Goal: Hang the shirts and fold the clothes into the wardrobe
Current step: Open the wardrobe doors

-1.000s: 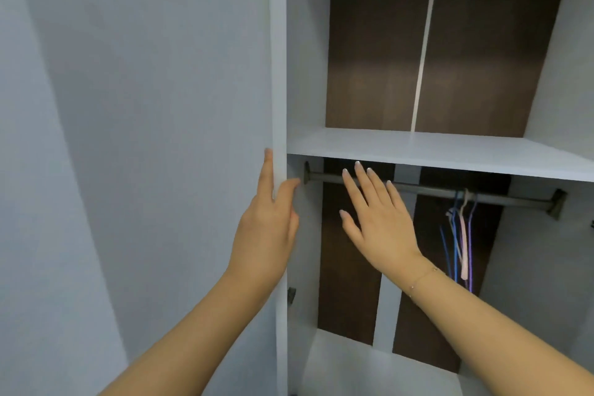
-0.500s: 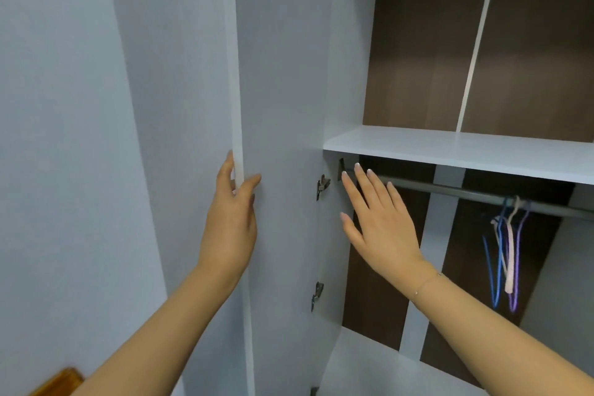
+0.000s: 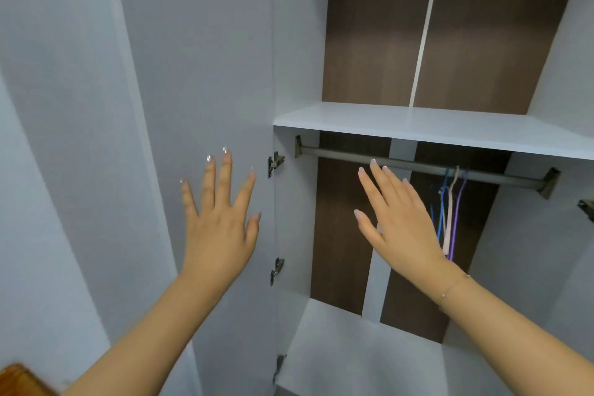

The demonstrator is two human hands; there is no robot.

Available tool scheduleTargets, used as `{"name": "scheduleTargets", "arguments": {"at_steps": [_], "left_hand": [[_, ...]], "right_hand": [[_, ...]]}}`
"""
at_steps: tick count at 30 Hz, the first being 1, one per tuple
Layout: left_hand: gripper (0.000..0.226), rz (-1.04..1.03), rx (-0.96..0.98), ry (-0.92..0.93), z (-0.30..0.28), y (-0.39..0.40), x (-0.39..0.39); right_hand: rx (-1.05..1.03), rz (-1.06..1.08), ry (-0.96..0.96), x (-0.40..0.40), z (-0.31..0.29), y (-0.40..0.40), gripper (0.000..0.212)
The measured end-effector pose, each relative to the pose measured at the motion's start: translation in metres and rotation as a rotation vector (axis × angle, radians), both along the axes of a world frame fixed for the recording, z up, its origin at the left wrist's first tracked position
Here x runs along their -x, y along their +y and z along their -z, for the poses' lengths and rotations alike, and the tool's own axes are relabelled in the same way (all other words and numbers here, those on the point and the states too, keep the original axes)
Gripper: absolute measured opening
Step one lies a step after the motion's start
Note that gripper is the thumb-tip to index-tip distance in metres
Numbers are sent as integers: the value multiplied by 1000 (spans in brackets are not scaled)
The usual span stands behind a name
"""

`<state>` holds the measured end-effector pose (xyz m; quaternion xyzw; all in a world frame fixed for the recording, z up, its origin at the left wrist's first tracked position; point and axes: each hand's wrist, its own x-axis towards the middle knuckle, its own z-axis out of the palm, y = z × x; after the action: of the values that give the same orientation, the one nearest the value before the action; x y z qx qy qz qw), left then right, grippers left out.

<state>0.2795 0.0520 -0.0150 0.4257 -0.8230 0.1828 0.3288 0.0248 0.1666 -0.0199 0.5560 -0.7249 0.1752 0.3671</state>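
Note:
The white wardrobe stands open in front of me. Its left door (image 3: 199,74) is swung wide. My left hand (image 3: 218,222) is spread flat with straight fingers against the door's inner face. My right hand (image 3: 398,219) is raised with straight fingers in front of the hanging space, holding nothing. A grey hanging rail (image 3: 424,167) runs under a white shelf (image 3: 434,125). Several empty hangers (image 3: 450,212), blue, pink and purple, hang from the rail just right of my right hand. No clothes are in view.
Dark brown back panels (image 3: 373,42) line the wardrobe. A white lower shelf (image 3: 353,350) sits below the rail. Metal hinges (image 3: 275,162) are on the left side wall. A grey wall (image 3: 48,138) is at the left, with a wooden corner (image 3: 19,379) at the bottom left.
The left door has swung wide open to the left. My left hand has let go of the door's edge and now lies flat on its inner face. The right hand barely moved.

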Motion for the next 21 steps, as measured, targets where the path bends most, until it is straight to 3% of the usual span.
{"name": "scheduleTargets", "arguments": {"at_steps": [6,10,21], "left_hand": [[68,-42,3,-23,19,50,36],[66,-154,-80,-8,48,93,28],[68,-778,-328,62,153,301,-85]], "right_hand": [[-22,-167,25,15,16,11,65],[-101,-322,-105,12,32,21,64],[-449,-1048,-106,-141,123,91,65]]}}
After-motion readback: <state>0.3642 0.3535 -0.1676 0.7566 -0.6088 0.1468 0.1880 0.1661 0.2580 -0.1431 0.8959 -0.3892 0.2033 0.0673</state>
